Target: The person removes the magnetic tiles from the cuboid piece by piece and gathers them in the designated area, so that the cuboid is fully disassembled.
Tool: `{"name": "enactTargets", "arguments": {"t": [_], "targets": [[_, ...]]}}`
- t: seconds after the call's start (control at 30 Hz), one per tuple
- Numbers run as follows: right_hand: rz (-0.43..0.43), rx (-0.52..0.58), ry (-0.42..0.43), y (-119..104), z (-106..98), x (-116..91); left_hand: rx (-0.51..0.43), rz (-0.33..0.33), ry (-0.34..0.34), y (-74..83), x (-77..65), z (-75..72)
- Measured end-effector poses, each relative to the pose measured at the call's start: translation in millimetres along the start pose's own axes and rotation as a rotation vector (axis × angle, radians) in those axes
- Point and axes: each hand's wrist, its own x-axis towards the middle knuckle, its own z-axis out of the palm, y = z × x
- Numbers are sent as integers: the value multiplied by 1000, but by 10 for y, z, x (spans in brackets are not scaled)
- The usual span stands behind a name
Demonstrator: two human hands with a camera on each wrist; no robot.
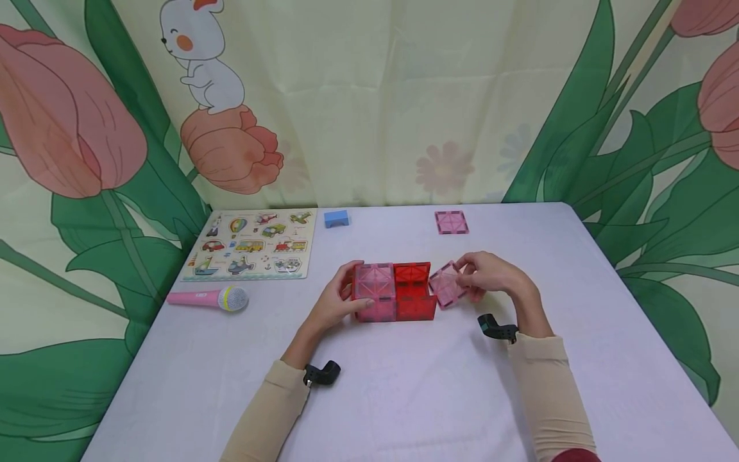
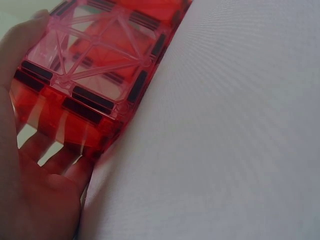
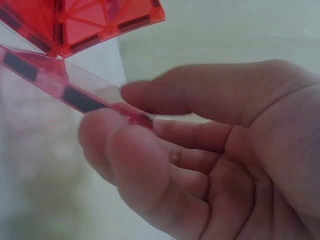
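A box-like build of magnetic tiles stands mid-table, with pink tiles point(image 1: 375, 282) on its left part and red tiles point(image 1: 413, 308) on its right. My left hand point(image 1: 333, 301) grips its left end, thumb along the front and fingers behind. In the left wrist view, a red tile point(image 2: 75, 120) forms the end wall by my fingers. My right hand point(image 1: 491, 273) pinches a loose pink square tile point(image 1: 446, 285) between thumb and fingers. That tile is tilted, its corner close to the build's right end. Dark magnet strips line its edge in the right wrist view.
Another pink square tile point(image 1: 451, 222) lies near the table's back edge. Back left are a blue block point(image 1: 337, 219) and a vehicle picture puzzle board point(image 1: 254, 247). A pink toy microphone point(image 1: 208, 299) lies left of my left hand. A printed curtain point(image 1: 369, 115) hangs behind the table.
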Motion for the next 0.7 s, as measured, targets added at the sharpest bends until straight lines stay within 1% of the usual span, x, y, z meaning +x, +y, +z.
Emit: {"name": "enactTargets", "arguments": {"t": [0.37, 0.57, 0.7], "targets": [[-12, -51, 34, -9, 10, 22, -7, 35, 20, 2, -15, 6], [9, -36, 72, 12, 16, 38, -48, 54, 8, -10, 2, 4], [25, -25, 100, 55, 20, 58, -38, 44, 12, -11, -6, 6]]}}
